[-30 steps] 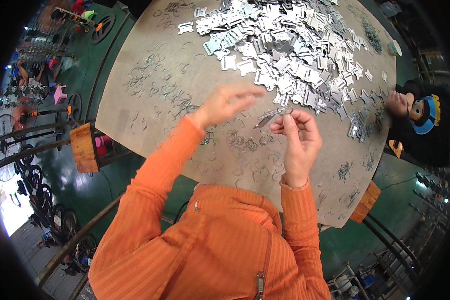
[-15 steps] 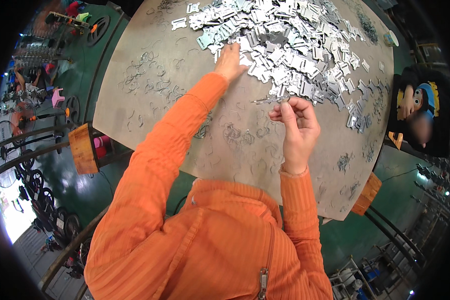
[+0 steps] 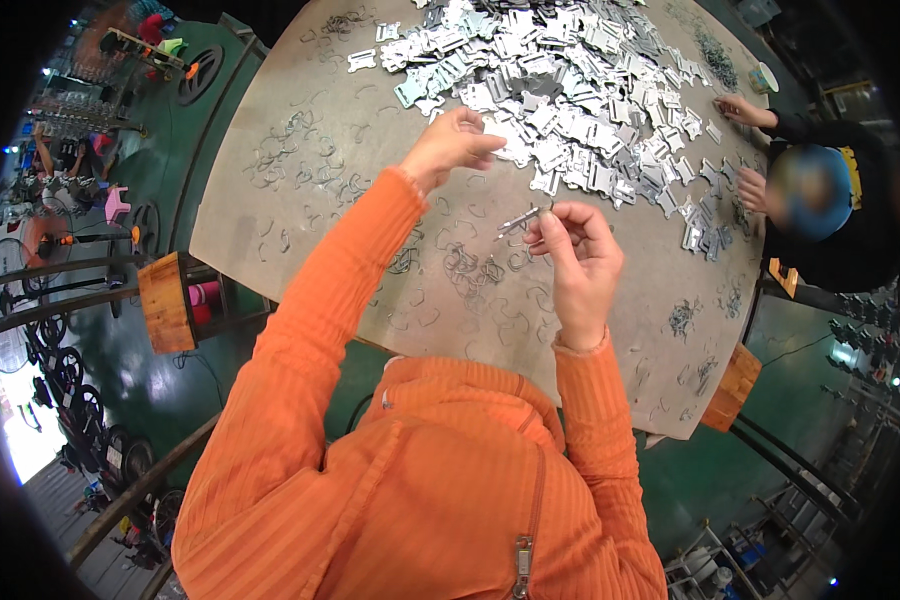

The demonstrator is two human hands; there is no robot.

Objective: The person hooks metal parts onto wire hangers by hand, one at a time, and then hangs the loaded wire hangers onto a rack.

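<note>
My left hand point(image 3: 450, 148) is at the near left edge of a heap of flat silvery metal plates point(image 3: 570, 95). Its fingers are loosely bent, the thumb apart from them, and I see nothing held between them. Further right and nearer me, my right hand point(image 3: 582, 260) pinches a small metal plate point(image 3: 518, 221) between thumb and fingers. That plate is seen nearly edge-on, pointing left above the table. Bent wire clips point(image 3: 468, 265) lie scattered on the tabletop below it.
The brown table point(image 3: 370, 290) carries more wire clips point(image 3: 305, 150) at left and small clips point(image 3: 682, 317) at right. Across the right edge sits a person in dark clothes point(image 3: 840, 215), both hands at the table. A white tub point(image 3: 764, 78) stands at the far right. Wooden stools point(image 3: 167, 303) flank the table.
My left hand has drawn back from the heap toward me. My right hand has shifted slightly left and down, the plate now tilted. The person at right has brought their hands to the table.
</note>
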